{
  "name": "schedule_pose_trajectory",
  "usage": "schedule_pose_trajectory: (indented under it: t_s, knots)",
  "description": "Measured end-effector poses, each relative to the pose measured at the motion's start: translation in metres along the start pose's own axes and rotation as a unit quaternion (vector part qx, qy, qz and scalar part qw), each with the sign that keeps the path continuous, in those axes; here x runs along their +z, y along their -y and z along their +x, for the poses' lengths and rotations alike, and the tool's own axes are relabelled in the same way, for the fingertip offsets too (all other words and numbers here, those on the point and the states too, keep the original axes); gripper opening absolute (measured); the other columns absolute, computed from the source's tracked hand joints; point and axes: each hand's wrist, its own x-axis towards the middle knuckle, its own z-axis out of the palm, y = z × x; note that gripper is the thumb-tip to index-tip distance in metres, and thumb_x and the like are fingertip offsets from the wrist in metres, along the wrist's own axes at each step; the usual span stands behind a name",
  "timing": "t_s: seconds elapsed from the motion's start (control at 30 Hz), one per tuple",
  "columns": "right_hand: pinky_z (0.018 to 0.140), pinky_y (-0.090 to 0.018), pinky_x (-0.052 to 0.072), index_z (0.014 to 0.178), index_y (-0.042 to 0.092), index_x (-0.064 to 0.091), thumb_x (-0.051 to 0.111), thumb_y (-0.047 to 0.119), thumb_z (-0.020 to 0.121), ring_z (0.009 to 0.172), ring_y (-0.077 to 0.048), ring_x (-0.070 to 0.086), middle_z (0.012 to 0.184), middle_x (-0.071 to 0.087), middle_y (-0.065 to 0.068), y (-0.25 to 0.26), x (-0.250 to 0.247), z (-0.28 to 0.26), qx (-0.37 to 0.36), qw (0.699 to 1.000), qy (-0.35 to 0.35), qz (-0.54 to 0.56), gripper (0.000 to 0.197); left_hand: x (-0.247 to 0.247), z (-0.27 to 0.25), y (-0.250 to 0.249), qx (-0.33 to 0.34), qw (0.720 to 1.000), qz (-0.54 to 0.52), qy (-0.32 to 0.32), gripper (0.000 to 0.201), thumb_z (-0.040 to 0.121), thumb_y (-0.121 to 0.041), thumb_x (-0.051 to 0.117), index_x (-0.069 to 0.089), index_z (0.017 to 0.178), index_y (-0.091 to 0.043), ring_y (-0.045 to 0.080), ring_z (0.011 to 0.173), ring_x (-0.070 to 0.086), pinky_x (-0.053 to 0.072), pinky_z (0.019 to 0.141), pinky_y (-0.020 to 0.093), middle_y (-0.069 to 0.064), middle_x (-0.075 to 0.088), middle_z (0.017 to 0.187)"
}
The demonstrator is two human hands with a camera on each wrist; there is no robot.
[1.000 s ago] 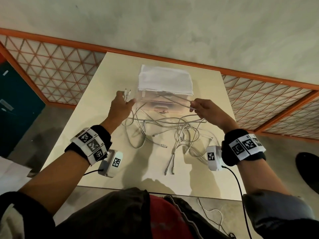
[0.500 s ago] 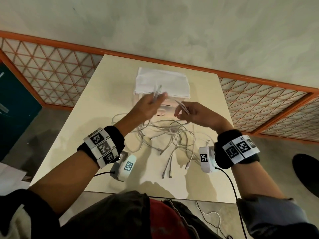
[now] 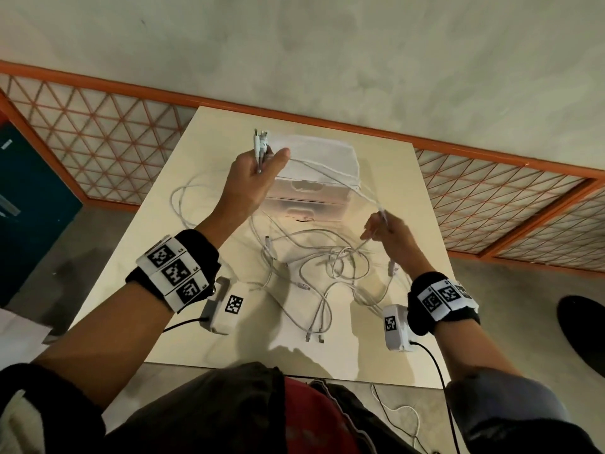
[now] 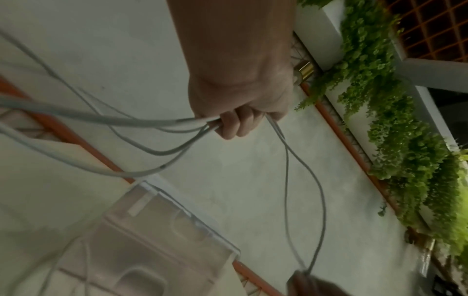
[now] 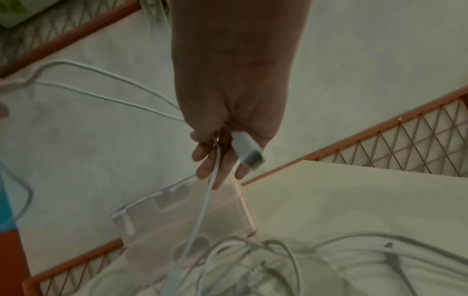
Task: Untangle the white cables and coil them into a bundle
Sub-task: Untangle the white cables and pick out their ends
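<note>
Several white cables (image 3: 327,267) lie tangled on the beige table (image 3: 386,348). My left hand (image 3: 262,165) is raised over the table's far left and grips a bunch of cable ends, their plugs (image 3: 260,142) sticking up above the fist. In the left wrist view the fingers (image 4: 233,124) curl round several strands. My right hand (image 3: 376,229) pinches a cable near a white connector (image 5: 247,150). Two strands (image 3: 330,173) run taut between the hands, across the clear box. More loops (image 5: 278,260) lie below the right hand.
A clear plastic box (image 3: 311,201) with a white top stands at the far middle of the table. An orange lattice railing (image 3: 98,142) borders the table's far and side edges. A teal cabinet (image 3: 29,198) stands to the left. One loose white cable (image 3: 402,417) lies on the floor near me.
My hands have drawn apart: the left rose up and away with the plug ends, the right moved right and nearer. The strands between them are now stretched.
</note>
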Motion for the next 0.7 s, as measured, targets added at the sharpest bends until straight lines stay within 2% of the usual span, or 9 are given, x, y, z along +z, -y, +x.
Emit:
schedule_pose_trajectory:
  t_s: [0.07, 0.13, 0.2, 0.3, 0.4, 0.43, 0.5, 0.6, 0.7]
  knots:
    - [0.053, -0.025, 0.050, 0.075, 0.018, 0.051, 0.036, 0.015, 0.101, 0.043, -0.005, 0.057, 0.056, 0.048, -0.003, 0.009, -0.008, -0.003, -0.002, 0.996, -0.064, 0.066, 0.031, -0.007, -0.006, 0.005, -0.007, 0.999, 0.020, 0.037, 0.042, 0.090, -0.030, 0.058, 0.031, 0.060, -0.019, 0.005, 0.041, 0.023, 0.025, 0.044, 0.018, -0.014, 0.027, 0.043]
    - [0.041, -0.025, 0.040, 0.076, 0.015, 0.050, 0.041, 0.024, 0.100, 0.037, -0.008, 0.042, 0.055, 0.037, 0.000, 0.019, -0.017, -0.010, -0.006, 0.993, -0.090, 0.077, 0.028, -0.012, -0.013, 0.012, -0.036, 0.995, 0.068, 0.060, 0.040, 0.087, -0.030, 0.060, 0.033, 0.060, -0.019, 0.006, 0.043, 0.026, 0.027, 0.047, 0.020, -0.013, 0.029, 0.042]
    - [0.040, -0.020, 0.027, 0.079, 0.009, 0.048, 0.050, 0.030, 0.096, 0.039, -0.007, 0.029, 0.055, 0.031, 0.002, 0.018, -0.023, -0.014, 0.004, 0.996, -0.069, 0.064, 0.027, -0.017, -0.018, 0.018, -0.074, 0.987, 0.131, 0.063, 0.046, 0.085, -0.026, 0.064, 0.028, 0.056, -0.021, 0.006, 0.045, 0.027, 0.028, 0.053, 0.024, -0.011, 0.030, 0.041]
    - [0.050, -0.023, 0.032, 0.085, 0.001, 0.051, 0.054, 0.035, 0.094, 0.045, -0.004, 0.036, 0.056, 0.040, 0.003, 0.001, -0.018, -0.028, 0.008, 0.998, -0.007, -0.055, 0.035, -0.028, -0.028, 0.026, -0.121, 0.959, 0.234, 0.105, 0.051, 0.084, -0.027, 0.068, 0.029, 0.052, -0.020, 0.006, 0.044, 0.031, 0.028, 0.054, 0.029, -0.009, 0.033, 0.045]
    - [0.072, -0.031, 0.040, 0.095, 0.011, 0.057, 0.050, 0.045, 0.093, 0.073, -0.021, 0.058, 0.079, 0.064, -0.007, -0.028, 0.000, -0.049, 0.039, 0.987, 0.089, -0.129, 0.035, -0.038, -0.039, 0.036, -0.200, 0.899, 0.321, 0.220, 0.048, 0.083, -0.034, 0.069, 0.035, 0.054, -0.018, 0.012, 0.051, 0.034, 0.026, 0.053, 0.028, -0.003, 0.036, 0.053]
    - [0.077, -0.030, 0.043, 0.098, 0.018, 0.058, 0.051, 0.049, 0.091, 0.082, -0.019, 0.061, 0.087, 0.067, -0.006, -0.036, 0.006, -0.056, 0.059, 0.979, 0.127, -0.145, 0.032, -0.043, -0.042, 0.041, -0.226, 0.874, 0.333, 0.271, 0.047, 0.082, -0.036, 0.069, 0.036, 0.054, -0.018, 0.015, 0.052, 0.034, 0.025, 0.053, 0.029, -0.002, 0.036, 0.054]
    - [0.073, -0.014, 0.042, 0.102, 0.027, 0.056, 0.055, 0.045, 0.090, 0.086, -0.011, 0.060, 0.090, 0.065, 0.003, -0.042, 0.018, -0.070, 0.076, 0.962, 0.207, -0.161, 0.022, -0.052, -0.050, 0.052, -0.278, 0.821, 0.343, 0.362, 0.044, 0.082, -0.040, 0.069, 0.042, 0.054, -0.017, 0.019, 0.051, 0.032, 0.024, 0.051, 0.027, 0.001, 0.035, 0.053]
    - [0.074, -0.016, 0.040, 0.114, 0.023, 0.057, 0.054, 0.026, 0.095, 0.107, -0.023, 0.058, 0.111, 0.062, -0.008, -0.049, 0.033, -0.077, 0.066, 0.940, 0.276, -0.190, 0.019, -0.062, -0.065, 0.061, -0.341, 0.744, 0.363, 0.445, 0.039, 0.083, -0.040, 0.067, 0.054, 0.059, -0.013, 0.013, 0.037, 0.025, 0.021, 0.041, 0.019, 0.003, 0.034, 0.047]
    - [0.094, -0.017, 0.035, 0.139, 0.011, 0.042, 0.046, 0.012, 0.096, 0.121, -0.021, 0.047, 0.134, 0.051, -0.012, -0.059, 0.039, -0.071, 0.064, 0.886, 0.363, -0.280, 0.043, -0.064, -0.081, 0.070, -0.378, 0.704, 0.373, 0.472, 0.041, 0.083, -0.043, 0.067, 0.055, 0.058, -0.012, 0.012, 0.034, 0.023, 0.020, 0.041, 0.020, -0.002, 0.032, 0.041]
